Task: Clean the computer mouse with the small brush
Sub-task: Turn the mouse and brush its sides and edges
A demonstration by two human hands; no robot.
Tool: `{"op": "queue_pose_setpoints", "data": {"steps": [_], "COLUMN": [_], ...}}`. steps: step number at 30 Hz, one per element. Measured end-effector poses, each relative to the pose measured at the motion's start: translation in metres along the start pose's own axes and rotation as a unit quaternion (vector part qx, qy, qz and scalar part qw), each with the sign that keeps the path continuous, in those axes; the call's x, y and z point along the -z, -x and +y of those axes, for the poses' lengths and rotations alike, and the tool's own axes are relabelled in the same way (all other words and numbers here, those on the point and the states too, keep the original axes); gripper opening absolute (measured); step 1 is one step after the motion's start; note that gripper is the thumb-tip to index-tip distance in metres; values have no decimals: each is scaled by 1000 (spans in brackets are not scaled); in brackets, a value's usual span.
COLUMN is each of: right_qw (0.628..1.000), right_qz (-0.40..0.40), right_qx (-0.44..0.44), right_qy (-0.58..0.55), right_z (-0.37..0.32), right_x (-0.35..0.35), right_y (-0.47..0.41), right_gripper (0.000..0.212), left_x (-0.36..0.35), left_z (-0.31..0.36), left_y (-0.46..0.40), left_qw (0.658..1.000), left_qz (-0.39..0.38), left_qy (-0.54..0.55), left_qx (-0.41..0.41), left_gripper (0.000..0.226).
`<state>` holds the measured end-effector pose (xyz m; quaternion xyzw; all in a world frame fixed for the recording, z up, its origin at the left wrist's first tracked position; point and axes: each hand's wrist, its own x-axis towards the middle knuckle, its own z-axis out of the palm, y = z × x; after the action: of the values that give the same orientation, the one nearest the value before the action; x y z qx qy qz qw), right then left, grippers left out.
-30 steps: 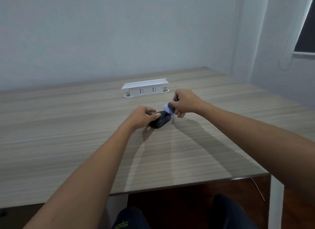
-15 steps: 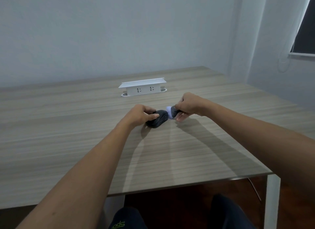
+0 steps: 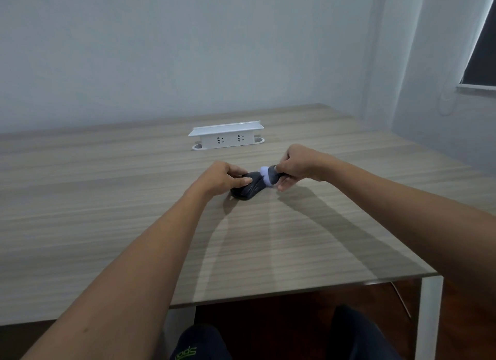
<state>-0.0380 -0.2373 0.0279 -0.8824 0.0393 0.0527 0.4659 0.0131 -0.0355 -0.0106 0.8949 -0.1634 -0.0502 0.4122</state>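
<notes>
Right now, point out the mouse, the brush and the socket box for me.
mouse (image 3: 248, 190), head view, on its dark back below the left thumb.
brush (image 3: 266, 174), head view, on the pale bristle tuft meeting the mouse.
socket box (image 3: 228, 139), head view, on its white front face between the outlets.

Both arms outstretched, hands (image 3: 268, 173) curled, gripping
</notes>
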Motion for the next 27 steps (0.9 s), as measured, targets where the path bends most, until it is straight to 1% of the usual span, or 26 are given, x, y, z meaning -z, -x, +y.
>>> {"op": "queue_pose_setpoints", "data": {"steps": [2,5,7,9,14,16,19,22,25,27], "right_qw": [1000,997,996,997,1000,1000,997,995,998,998], "right_qz": [-8,-66,-80,-73,-5,-13,-57,-65,-17,18], "right_qx": [1,-16,-27,-24,-14,-17,-33,-43,-40,-39], "right_qy": [1,-27,-40,-33,-2,-3,-33,-58,-47,-35], "right_z": [1,-2,-6,-9,-10,-10,-10,-13,-13,-12], "right_x": [-5,-8,-7,-5,-5,-10,-15,-15,-10,-8], "right_y": [2,6,10,10,10,11,14,18,14,11], "right_gripper": [15,13,17,18,26,21,13,17,14,25], "left_x": [0,0,0,1,1,0,0,0,0,-1], "left_z": [0,-1,-1,-2,-4,-3,-2,-2,-5,-7], "left_y": [-1,-2,-3,-4,-3,-3,-2,-2,-4,-3], "left_qw": [1000,1000,1000,1000,1000,1000,1000,1000,1000,1000], "left_qz": [-1,1,0,0,2,1,-4,-1,6,10], "left_qy": [-2,-3,-6,-8,-1,-1,3,-1,0,1], "left_qx": [-2,-5,-6,-7,0,-3,-7,-9,-7,-2], "left_gripper": [42,43,43,44,44,43,39,37,41,44]}}
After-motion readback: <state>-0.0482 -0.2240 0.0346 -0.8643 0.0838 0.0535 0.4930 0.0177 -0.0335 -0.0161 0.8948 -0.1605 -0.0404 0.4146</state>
